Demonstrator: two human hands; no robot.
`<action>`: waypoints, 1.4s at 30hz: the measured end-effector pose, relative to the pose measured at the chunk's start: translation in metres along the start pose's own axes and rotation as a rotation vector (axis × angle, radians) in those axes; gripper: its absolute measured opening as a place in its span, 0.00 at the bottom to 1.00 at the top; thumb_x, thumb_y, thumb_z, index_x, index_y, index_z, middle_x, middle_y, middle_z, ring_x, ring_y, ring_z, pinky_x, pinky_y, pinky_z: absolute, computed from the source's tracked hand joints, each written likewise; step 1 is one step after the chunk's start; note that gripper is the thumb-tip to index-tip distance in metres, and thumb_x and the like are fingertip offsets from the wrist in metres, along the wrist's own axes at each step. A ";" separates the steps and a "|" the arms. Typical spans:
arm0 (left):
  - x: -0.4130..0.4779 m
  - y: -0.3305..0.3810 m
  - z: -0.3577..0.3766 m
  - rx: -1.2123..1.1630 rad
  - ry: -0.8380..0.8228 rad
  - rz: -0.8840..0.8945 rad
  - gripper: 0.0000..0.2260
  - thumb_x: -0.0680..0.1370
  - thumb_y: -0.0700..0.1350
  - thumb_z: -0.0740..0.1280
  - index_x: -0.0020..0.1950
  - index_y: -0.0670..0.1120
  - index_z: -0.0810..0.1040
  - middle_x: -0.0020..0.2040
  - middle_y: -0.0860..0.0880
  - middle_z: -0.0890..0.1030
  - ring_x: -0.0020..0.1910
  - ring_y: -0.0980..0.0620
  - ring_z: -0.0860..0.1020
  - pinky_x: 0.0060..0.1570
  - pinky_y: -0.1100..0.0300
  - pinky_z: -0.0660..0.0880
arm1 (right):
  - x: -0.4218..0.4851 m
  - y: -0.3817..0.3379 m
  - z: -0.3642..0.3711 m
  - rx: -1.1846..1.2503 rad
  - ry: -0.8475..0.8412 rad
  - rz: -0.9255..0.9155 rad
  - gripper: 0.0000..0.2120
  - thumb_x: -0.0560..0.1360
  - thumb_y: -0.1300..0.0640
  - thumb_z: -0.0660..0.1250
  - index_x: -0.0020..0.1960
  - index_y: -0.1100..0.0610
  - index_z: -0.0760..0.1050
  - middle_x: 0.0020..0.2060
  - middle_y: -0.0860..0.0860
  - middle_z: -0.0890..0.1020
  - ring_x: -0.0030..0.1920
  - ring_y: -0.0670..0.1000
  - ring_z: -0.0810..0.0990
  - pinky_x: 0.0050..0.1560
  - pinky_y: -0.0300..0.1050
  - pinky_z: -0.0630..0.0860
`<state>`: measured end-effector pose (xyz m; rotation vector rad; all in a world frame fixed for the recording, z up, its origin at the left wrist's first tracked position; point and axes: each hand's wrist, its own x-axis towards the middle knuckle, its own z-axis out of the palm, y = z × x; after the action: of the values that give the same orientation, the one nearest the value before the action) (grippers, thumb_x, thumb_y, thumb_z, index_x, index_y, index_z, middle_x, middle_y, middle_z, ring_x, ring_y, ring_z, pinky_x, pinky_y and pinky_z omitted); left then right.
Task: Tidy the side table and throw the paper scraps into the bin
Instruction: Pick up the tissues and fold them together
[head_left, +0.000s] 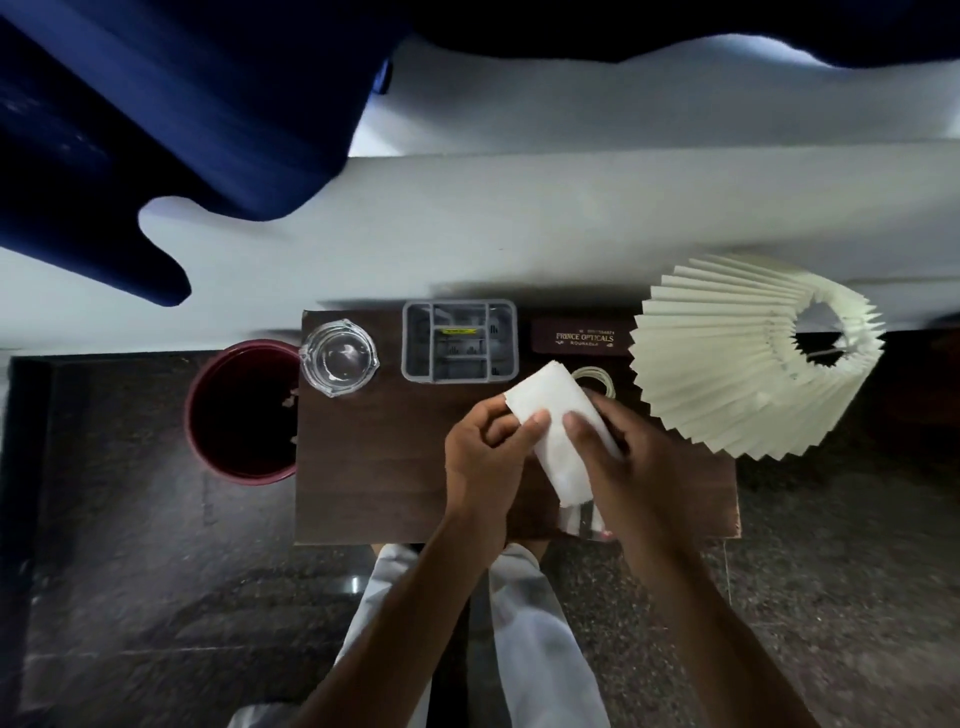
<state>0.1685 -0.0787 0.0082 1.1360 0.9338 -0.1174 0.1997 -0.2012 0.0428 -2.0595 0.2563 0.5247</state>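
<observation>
Paper (558, 431) held above the counter (374, 467), near its middle. Left hand (485, 452) pinches its left edge; right hand (618, 447) presses thumb on top, grip closed on the sheet. Judged light, soft, easily crumpled, not fragile: best balled up in one fist. Bin (239, 410) sits just left of the counter.

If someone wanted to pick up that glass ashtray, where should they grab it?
Probably by the rim, from above. The ashtray sits flat near the table's back left corner, its thick notched rim exposed all round. The organiser stands close on one side, so a grip across the front and back edges looks easiest.
</observation>
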 end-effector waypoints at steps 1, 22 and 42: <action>0.004 0.003 -0.001 0.012 0.054 0.020 0.13 0.76 0.40 0.75 0.59 0.47 0.80 0.46 0.48 0.87 0.43 0.54 0.85 0.42 0.61 0.81 | 0.009 -0.003 0.007 -0.026 0.033 -0.016 0.15 0.79 0.50 0.68 0.64 0.51 0.80 0.54 0.48 0.85 0.51 0.45 0.83 0.51 0.48 0.82; 0.062 0.028 0.008 0.169 0.043 -0.060 0.20 0.86 0.54 0.53 0.49 0.49 0.83 0.48 0.48 0.86 0.49 0.53 0.82 0.50 0.56 0.78 | 0.091 -0.026 0.085 -0.341 0.079 -0.136 0.10 0.78 0.55 0.68 0.57 0.57 0.83 0.47 0.53 0.87 0.41 0.46 0.81 0.39 0.23 0.70; 0.076 0.039 0.006 -0.064 0.119 -0.258 0.24 0.85 0.57 0.54 0.61 0.42 0.82 0.55 0.45 0.83 0.52 0.50 0.81 0.49 0.57 0.77 | 0.106 -0.031 0.086 -0.064 0.026 0.130 0.09 0.75 0.53 0.66 0.46 0.54 0.84 0.37 0.47 0.85 0.38 0.45 0.82 0.39 0.43 0.75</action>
<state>0.2402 -0.0387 -0.0150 0.9680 1.1803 -0.2302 0.2833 -0.1088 -0.0209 -2.1229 0.3955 0.5918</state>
